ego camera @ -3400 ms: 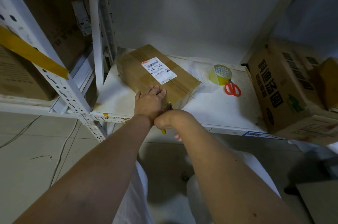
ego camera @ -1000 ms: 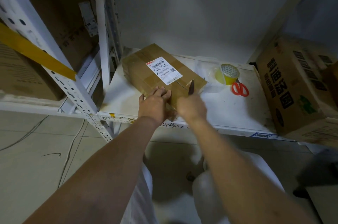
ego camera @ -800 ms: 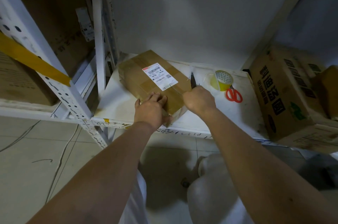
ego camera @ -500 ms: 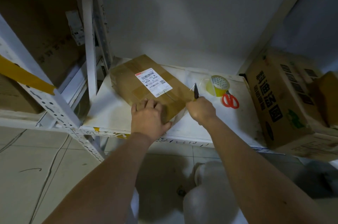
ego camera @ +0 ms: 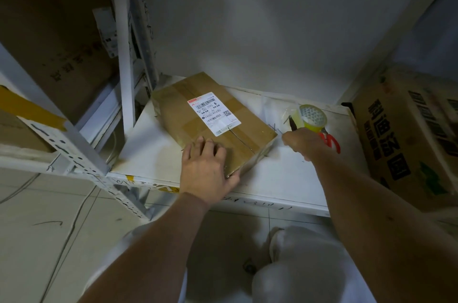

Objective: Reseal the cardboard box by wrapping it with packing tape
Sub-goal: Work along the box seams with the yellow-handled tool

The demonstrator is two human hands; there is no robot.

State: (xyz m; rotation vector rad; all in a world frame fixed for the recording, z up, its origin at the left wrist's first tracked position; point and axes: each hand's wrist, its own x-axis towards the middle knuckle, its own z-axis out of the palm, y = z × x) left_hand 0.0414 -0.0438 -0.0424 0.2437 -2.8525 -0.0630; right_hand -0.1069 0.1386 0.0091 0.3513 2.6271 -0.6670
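The right hand (ego camera: pixel 301 140), right of centre in the frame, is curled round a dark thin blade (ego camera: pixel 291 123) that pokes up out of the fist; its handle is hidden. The left hand (ego camera: pixel 207 170) lies with straight fingers pressed flat on the near corner of the cardboard box (ego camera: pixel 213 120), gripping nothing. The box sits at the centre of the frame on a white shelf (ego camera: pixel 285 178), a white shipping label (ego camera: pixel 213 112) on its top. Just beyond the right hand, toward the right of the frame, the yellow tape roll (ego camera: pixel 312 118) stands beside red-handled scissors (ego camera: pixel 330 143). A large printed carton (ego camera: pixel 406 139) fills the right edge.
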